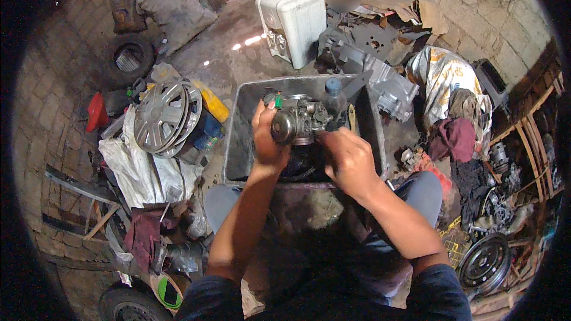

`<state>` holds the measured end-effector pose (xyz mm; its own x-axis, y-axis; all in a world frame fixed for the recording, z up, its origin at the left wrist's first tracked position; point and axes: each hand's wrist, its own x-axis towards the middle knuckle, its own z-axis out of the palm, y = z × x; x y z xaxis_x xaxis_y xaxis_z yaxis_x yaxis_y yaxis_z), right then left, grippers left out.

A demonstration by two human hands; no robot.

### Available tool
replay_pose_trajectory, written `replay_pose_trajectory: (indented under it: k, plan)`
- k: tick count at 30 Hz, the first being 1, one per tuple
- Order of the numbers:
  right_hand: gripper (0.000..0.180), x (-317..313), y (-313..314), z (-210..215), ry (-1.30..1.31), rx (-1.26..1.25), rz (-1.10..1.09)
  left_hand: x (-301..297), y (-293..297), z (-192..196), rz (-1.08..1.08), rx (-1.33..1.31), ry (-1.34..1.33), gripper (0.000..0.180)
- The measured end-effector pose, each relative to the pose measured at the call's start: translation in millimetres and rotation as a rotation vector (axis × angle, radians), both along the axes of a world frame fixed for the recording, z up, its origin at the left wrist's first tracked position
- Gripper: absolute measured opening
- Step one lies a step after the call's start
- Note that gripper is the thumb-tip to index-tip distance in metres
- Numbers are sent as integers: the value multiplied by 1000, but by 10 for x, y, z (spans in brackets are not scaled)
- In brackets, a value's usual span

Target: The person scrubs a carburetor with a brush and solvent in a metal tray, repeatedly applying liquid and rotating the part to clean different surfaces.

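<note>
My left hand (270,145) is wrapped round the left side of a metal throttle body (300,120) with a round housing and a green connector. It holds the part up over a dark grey plastic tub (232,137). Close to the part's lower right side, my right hand (355,163) has its fingers curled and pinched together; what they grip, if anything, is hidden. Behind it in the tub stand a clear plastic bottle (335,100) with a blue cap and a brush-like tool with a pale handle (352,119).
Beyond the tub is a white plastic container (292,30) with a blue lid. Grey metal castings (389,89) lie at the far right. Wheel covers (163,116) rest on sacks at left. A steel wheel rim (485,261) and a tyre (128,306) lie near the lower corners.
</note>
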<state>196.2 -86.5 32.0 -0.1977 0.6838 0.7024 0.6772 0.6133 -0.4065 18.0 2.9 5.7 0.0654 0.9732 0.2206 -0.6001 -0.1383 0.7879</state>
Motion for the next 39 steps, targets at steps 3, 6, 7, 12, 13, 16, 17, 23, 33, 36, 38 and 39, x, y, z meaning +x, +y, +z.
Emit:
replay_pose_trajectory:
  k: [3, 6, 7, 12, 13, 16, 17, 23, 33, 36, 38, 39]
  plan:
    - [25, -20, 63, -23, 43, -156, 37, 10, -43, 36, 22, -69, 50, 35]
    - [15, -36, 96, -10, 311, -259, 128, 46, -135, 82, 32, -126, -22, 27]
    - [11, -39, 117, -4, 309, -293, 93, 64, -164, 84, 34, -139, -54, 24]
    - [30, -51, 91, -111, 44, -159, -23, 37, -19, -90, 67, -183, -90, 27]
    - [36, -44, 70, -137, -51, -83, -46, 45, -7, -83, 67, -239, -112, 28]
    - [54, -21, 56, -173, -34, 41, -58, 15, -35, -1, 82, -174, -109, 43]
    - [53, -4, 48, -166, -5, 63, -61, -5, -15, 7, 47, -171, -164, 44]
    - [24, 94, 20, 180, 207, 238, -61, -270, 107, -87, -195, 11, -472, 56]
    - [11, 307, 11, 7, 74, -186, -62, -293, 102, 75, -342, 360, -428, 62]
    - [13, 281, -19, 1, 34, -249, -49, -307, 138, 78, -368, 390, -395, 64]
    - [13, 276, -38, 22, 57, -238, -25, -286, 141, 84, -399, 414, -419, 61]
    - [14, 267, -46, 33, 70, -233, -9, -275, 107, 128, -405, 431, -420, 60]
